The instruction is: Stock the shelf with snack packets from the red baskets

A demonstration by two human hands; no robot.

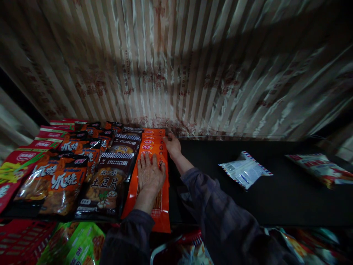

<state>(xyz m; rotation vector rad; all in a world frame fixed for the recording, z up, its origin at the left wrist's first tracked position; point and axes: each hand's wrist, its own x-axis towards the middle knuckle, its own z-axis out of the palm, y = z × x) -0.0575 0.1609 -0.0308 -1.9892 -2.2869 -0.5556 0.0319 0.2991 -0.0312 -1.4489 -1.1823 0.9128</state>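
Observation:
A row of overlapping orange snack packets (162, 217) lies on the black shelf, in front of me. My left hand (150, 175) rests flat on the nearer packets, palm down with its fingers spread. At the far right side of the same row is my right hand (173, 146), its fingers curled in and closed at the packets' edge. Its fingertips are partly hidden. Brown bags of potato slices (103, 187) lie directly left of the orange row.
Orange-and-black snack bags (64, 184) and red snack bags (20, 165) fill the shelf's left end. On the black shelf (204, 154) to the right lie a silvery packet (244, 169) and a red-and-white packet (320, 167). Below are a red basket (24, 239) and green bags (82, 244). A striped curtain (193, 73) hangs behind.

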